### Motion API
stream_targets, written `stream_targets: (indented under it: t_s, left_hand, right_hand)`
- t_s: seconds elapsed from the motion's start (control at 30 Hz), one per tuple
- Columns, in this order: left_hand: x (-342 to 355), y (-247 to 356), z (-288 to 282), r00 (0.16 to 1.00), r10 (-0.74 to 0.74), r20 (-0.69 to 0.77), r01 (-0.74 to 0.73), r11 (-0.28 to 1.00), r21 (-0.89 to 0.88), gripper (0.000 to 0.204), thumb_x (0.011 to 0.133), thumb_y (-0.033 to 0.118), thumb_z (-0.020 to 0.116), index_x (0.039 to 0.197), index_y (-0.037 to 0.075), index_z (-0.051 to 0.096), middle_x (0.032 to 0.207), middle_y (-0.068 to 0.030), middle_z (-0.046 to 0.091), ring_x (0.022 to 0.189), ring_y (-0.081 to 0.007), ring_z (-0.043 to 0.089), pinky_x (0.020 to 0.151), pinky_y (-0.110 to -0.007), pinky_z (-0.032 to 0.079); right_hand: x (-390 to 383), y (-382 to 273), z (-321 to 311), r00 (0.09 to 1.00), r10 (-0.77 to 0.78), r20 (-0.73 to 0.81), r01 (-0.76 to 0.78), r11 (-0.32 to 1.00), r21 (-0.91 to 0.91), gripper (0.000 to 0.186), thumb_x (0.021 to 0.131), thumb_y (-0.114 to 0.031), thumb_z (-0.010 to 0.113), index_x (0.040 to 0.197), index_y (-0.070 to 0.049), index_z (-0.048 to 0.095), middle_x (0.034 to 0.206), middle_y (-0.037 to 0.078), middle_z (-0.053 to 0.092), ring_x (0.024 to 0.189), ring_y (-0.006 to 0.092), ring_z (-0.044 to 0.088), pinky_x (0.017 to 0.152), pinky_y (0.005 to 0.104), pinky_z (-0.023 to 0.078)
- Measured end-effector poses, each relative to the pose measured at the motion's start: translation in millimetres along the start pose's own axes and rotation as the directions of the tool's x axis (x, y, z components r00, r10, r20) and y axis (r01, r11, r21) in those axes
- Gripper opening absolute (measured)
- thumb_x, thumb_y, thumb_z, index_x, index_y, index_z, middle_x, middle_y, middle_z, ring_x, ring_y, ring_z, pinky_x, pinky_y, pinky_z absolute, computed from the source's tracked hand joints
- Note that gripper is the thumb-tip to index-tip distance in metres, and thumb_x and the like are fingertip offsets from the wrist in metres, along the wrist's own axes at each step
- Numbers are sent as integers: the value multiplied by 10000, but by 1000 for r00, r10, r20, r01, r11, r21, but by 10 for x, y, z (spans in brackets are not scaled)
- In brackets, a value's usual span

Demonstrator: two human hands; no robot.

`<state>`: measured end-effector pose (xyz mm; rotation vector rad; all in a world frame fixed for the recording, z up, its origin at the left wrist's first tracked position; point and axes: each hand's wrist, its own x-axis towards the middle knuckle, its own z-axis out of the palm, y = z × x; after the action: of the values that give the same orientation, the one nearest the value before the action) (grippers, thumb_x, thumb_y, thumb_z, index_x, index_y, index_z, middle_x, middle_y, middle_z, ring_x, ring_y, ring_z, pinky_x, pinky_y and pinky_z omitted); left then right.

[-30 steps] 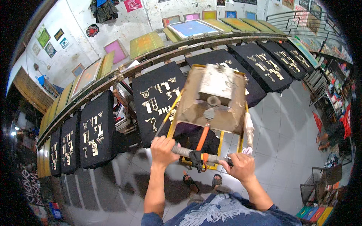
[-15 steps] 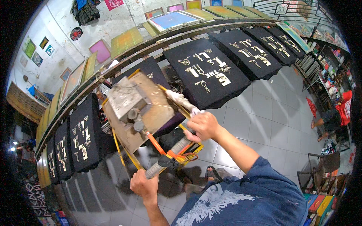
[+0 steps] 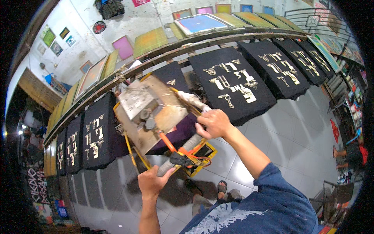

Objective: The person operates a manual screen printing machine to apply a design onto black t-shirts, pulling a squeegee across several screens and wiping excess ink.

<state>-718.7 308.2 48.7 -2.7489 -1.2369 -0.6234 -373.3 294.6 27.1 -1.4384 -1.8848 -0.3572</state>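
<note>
Both my hands are closed around a grey-wrapped handlebar (image 3: 191,143) of a yellow-framed machine. My left hand (image 3: 151,182) grips its near left end, and my right hand (image 3: 213,124) holds the far right end. The machine carries a wide, worn flat panel (image 3: 169,117) with a grey block (image 3: 136,97) on top. An orange tube (image 3: 166,141) runs from the panel's fittings toward the handlebar. Dark purplish cloth (image 3: 177,137) shows below the panel's near edge. Behind the panel, a black shirt (image 3: 169,78) is mostly hidden. A black shirt with pale print (image 3: 233,84) lies beside the machine's right side.
More printed black shirts line the long rack (image 3: 157,60), at left (image 3: 94,132) and far right (image 3: 278,68). Framed screens (image 3: 202,23) lean along the wall. Grey tiled floor (image 3: 269,134) surrounds my sandalled feet. A chair (image 3: 331,197) stands at lower right, below crowded shelves.
The head view has shifted, so the scene sits further right in the picture. The machine has moved slightly left relative to the shirts. Both hands keep their hold.
</note>
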Motion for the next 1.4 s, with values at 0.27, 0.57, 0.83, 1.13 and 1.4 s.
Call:
stream_targets:
  t_s: [0.27,0.57,0.83,1.13,1.4]
  left_hand:
    - [185,-136,48,984,167,-55,-170,985,-44,726,755,804,685,570,111,571,482,-63,548,428,-249,586,417,-374,427]
    - [774,-409,564,997,83,-3,-83,994,-75,944,555,982,607,731,63,731,696,-165,677,707,-360,698,689,-447,539]
    - [1067,-315,629,993,-30,112,41,994,-97,969,532,975,627,832,62,757,801,-190,719,800,-370,724,758,-477,569]
    - [1010,-258,532,982,-14,186,42,989,-145,962,569,911,679,836,-11,744,913,-180,728,827,-342,735,760,-437,593]
    - [1021,-299,504,970,37,240,26,968,-250,922,640,851,687,949,-16,729,1015,-242,698,908,-374,708,789,-460,572]
  right_hand:
    - [-369,-186,-280,993,51,-110,-58,996,-68,84,753,-115,716,770,-75,644,654,114,612,561,295,626,535,393,515]
    - [-418,189,-164,977,203,-63,-212,952,-223,274,1001,-227,596,887,5,687,743,233,660,631,422,630,574,495,472]
    - [-230,714,-50,956,291,32,-266,908,-325,343,1025,-285,601,1170,-2,728,994,228,752,843,408,717,718,474,543]
    - [-64,246,-174,974,96,-205,-148,956,-252,348,956,-367,628,1072,-95,812,598,159,638,464,360,543,475,473,434]
    - [-35,217,-130,963,95,-251,-172,936,-306,389,978,-353,559,758,-96,751,547,125,582,429,343,493,442,466,373]
